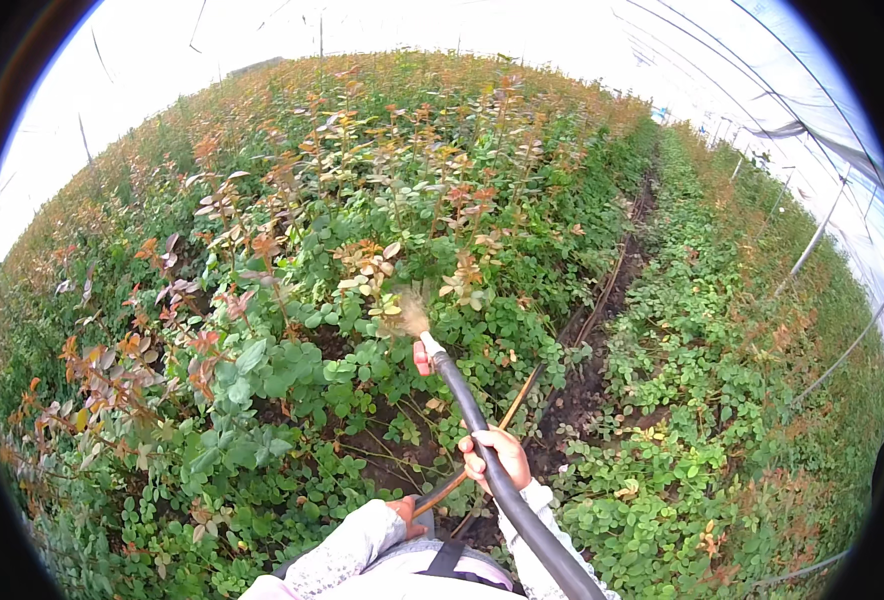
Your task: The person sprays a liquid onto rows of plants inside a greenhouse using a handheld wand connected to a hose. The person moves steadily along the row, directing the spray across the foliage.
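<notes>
My right hand [503, 454] is closed around a thick black hose [474, 420] that runs up from the bottom edge. At the hose's far end is a white nozzle [431, 343] with a red valve handle [421, 358] beside it. A brownish spray [412, 313] leaves the nozzle towards the leaves of the rose bushes [371, 277]. Lower down, near my waist, my left hand [410, 517] is wrapped around a thinner yellow-brown and dark hose [442, 491], which passes beneath the black one. Part of the left fingers is hidden.
Dense leafy bushes with reddish tips fill the bed ahead and to the left. A narrow soil path [573, 405] with hoses lying along it runs away on the right, beside another planted row [682, 405]. Slanting poles [813, 238] and plastic sheeting [824, 82] stand beyond.
</notes>
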### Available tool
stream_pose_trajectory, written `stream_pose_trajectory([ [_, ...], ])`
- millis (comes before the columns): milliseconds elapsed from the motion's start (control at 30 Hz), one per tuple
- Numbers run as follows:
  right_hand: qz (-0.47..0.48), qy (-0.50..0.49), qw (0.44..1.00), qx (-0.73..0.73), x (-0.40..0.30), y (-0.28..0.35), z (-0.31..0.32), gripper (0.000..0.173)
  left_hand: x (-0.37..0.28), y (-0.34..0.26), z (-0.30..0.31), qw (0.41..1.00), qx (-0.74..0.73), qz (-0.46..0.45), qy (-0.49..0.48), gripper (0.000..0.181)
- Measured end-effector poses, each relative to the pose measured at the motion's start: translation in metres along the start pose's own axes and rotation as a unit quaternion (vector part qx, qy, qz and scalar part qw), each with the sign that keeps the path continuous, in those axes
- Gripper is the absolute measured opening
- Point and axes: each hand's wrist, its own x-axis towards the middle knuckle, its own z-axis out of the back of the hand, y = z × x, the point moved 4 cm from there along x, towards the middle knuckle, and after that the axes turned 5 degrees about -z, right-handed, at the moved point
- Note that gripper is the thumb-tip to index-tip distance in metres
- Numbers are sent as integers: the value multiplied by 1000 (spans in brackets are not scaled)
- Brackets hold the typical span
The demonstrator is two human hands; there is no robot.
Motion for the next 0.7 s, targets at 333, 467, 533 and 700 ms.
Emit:
stream_pose_trajectory([
  [333,7,13,1000,22,5,-13,1,24,-4,19,-10,1000,4,-4,31,75],
  [467,27,-19,999,-4,8,-8,-13,16,-9,46,-27,999,-17,8,35,74],
  [533,51,-6,999,13,7,-8,-22,16,-18,59,-33,1000,-25,-4,13,73],
  [700,31,-4,999,24,-1,-30,-38,20,-41,82,-43,999,-41,0,11,73],
])
